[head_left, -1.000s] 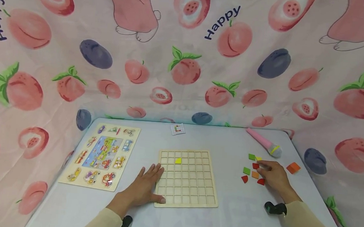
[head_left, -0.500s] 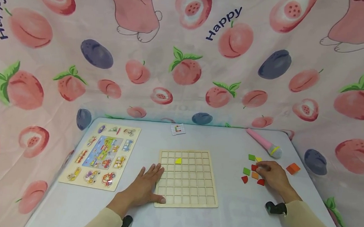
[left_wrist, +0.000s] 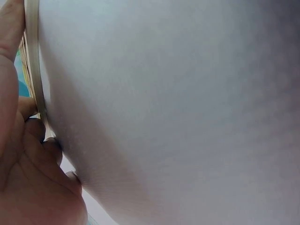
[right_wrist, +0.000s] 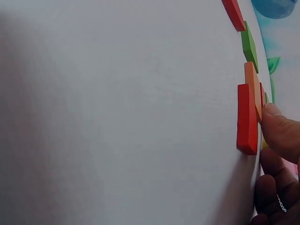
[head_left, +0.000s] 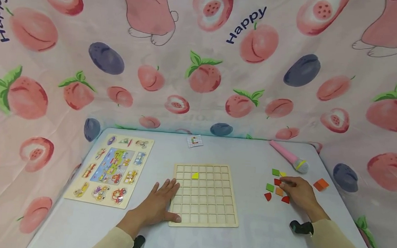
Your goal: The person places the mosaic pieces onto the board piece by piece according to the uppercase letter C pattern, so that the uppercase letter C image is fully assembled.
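Observation:
My left hand lies spread over the left edge of a wooden grid board, thumb at its lower corner. One yellow tile sits in a cell near the board's top left. To the right, my right hand pinches a red square tile between thumb and forefinger, low over the table. Around it lie green tiles, an orange tile, a partly covered yellow piece and red rounded pieces. In the right wrist view, the thumb partly hides the pieces behind it.
At the left lies a vehicle puzzle board. A small pattern card rests near the back edge, and a pink toy microphone at the back right. Orange tiles lie beyond my right hand. A fruit-print cloth hangs behind the table.
The red square tile has shifted slightly left at my right fingertips, which moved very little. My left hand stays on the board.

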The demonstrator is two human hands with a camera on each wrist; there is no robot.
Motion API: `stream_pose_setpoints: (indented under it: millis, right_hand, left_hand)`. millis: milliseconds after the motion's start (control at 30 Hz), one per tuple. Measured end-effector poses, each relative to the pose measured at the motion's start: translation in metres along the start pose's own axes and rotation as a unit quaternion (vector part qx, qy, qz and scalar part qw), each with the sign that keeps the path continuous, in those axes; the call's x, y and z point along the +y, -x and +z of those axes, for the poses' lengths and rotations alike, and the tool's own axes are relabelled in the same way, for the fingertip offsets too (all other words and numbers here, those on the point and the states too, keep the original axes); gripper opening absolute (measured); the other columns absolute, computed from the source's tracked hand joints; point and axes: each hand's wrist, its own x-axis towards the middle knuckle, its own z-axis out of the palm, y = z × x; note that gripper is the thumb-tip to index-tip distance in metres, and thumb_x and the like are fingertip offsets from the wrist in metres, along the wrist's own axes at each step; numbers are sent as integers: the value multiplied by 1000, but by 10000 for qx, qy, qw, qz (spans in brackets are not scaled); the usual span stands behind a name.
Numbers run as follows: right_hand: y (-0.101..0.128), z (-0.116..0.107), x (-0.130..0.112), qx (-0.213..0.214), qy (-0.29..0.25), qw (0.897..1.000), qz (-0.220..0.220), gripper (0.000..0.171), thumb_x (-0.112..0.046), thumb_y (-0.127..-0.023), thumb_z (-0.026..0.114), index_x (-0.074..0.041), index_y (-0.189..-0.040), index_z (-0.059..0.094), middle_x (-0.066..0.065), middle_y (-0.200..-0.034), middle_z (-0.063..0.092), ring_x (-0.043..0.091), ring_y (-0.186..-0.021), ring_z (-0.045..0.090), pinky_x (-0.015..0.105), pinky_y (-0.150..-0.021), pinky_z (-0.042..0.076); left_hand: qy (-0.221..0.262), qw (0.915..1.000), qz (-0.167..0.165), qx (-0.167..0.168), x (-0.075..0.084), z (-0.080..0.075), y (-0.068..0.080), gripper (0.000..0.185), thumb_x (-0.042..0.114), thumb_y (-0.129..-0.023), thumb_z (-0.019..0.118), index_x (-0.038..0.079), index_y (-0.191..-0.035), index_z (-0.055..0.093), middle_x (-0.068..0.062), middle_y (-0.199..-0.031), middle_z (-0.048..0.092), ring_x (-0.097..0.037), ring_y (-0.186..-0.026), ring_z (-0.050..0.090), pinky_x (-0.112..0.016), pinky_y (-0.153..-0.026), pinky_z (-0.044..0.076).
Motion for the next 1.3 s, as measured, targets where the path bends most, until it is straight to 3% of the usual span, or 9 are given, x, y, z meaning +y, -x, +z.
stream_pose_setpoints:
  millis: [433,533,733,833,967,1167,1300]
  right_hand:
    - [-3,6,-1,83,93,9999,-86,43,-21,-103,68,-1,-140,64,31,-141,54,47,-123,52,62,-101,54]
    - [-1,6,-1,198,56,9996,-186,43,-22,-104,68,0,-141,63,29,-135,58,43,-115,54,53,-92,57]
    - [2,7,-2,507,-295,9979,-265,43,-26,-107,64,-3,-143,61,23,-127,67,34,-108,59,25,-77,54]
    - [1,7,-5,662,-509,9963,-204,42,-28,-107,63,-7,-144,62,19,-123,69,30,-103,59,20,-70,54]
    - [1,9,-16,885,-813,9926,-160,40,-25,-107,64,-10,-144,64,19,-123,70,27,-100,57,21,-62,53]
    - [2,10,-42,875,-1201,9886,-252,39,-23,-106,66,-12,-143,65,21,-133,70,31,-114,61,18,-65,55]
    - [0,13,-56,744,-1336,9870,-495,40,-26,-106,66,-12,-144,65,20,-134,70,34,-123,62,9,-74,53]
  left_hand:
    - [-72,10000,-15,49,-2,0,0,119,66,-78,83,9,-168,28,-10,-177,16,-34,-165,12,-62,-134,6]
    - [-4,10000,3,29,-2,-1,0,119,66,-79,82,9,-168,27,-10,-177,16,-34,-165,12,-61,-134,5]
    - [137,9999,53,13,-1,0,1,119,66,-78,81,9,-168,27,-11,-177,16,-35,-165,12,-62,-134,4]
    - [108,9999,62,15,-1,0,0,120,67,-78,81,9,-168,26,-11,-178,15,-34,-165,11,-61,-134,4]
    - [75,9999,71,32,-1,0,-1,120,67,-79,81,9,-168,26,-11,-178,15,-34,-165,11,-61,-134,4]
    - [54,10000,31,17,-1,0,-2,120,67,-78,81,9,-168,26,-10,-178,15,-34,-165,11,-61,-134,3]
    - [19,10000,7,-8,1,-1,-2,121,68,-78,81,9,-168,26,-10,-178,16,-34,-165,11,-61,-134,4]
